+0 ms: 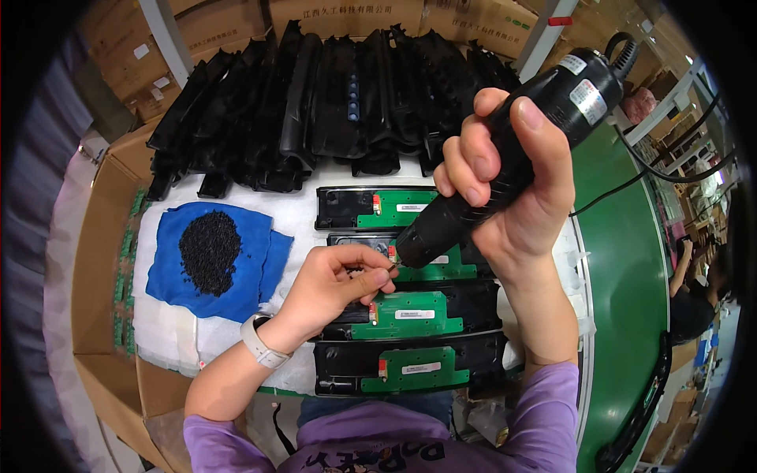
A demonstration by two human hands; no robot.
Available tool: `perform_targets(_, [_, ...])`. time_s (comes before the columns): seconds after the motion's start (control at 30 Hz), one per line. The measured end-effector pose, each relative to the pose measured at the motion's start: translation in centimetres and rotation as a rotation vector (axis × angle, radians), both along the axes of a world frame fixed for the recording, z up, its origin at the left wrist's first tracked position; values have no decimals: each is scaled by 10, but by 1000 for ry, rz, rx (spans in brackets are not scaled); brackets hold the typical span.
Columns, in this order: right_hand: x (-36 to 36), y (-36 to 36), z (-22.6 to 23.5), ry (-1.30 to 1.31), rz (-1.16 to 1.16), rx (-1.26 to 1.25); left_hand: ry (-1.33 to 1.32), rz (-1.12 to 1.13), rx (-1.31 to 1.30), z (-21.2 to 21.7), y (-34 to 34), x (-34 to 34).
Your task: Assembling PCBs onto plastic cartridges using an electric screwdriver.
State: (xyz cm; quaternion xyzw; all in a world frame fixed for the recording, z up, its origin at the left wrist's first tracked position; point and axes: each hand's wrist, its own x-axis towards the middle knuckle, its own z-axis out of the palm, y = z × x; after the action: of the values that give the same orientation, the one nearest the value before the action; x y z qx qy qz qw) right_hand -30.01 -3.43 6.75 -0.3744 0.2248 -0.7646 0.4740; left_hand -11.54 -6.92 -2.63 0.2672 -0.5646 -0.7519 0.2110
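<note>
Right hand [512, 189] clamped on black cylindrical electric screwdriver [505, 158], tip at second black plastic housing with green circuit board [426, 264]. Left hand [339, 284] pinching beside tip. White padded worktop [236, 197]; blue cloth [256, 260] bearing black screws [209, 251]; green conveyor [623, 260] rightward; cardboard cartons [473, 16] behind.

Screwdriver tip meets a green board

The right hand [505, 185] grips a black electric screwdriver [505, 158]; the left hand [335, 284] pinches at its tip over the second black housing [355, 240].

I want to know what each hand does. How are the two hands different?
The right hand is wrapped in a fist around the black screwdriver, raised and tilted; the left hand lies low, its fingers pinching something tiny at the tool's tip. Only the left wrist wears a watch. Both meet over the second green board.
</note>
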Motion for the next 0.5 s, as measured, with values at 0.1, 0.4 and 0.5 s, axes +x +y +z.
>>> perform_targets(0.1, [-5, -13, -2, -43, 50, -19, -12, 80, -53, -1, -8, 0])
perform_targets(0.4, [-11, -71, -19, 477, -156, -56, -87, 276, -147, 9, -22, 7])
perform_targets(0.5, [-12, -78, -32, 488, -124, -13, -163, 245, -180, 9, -23, 8])
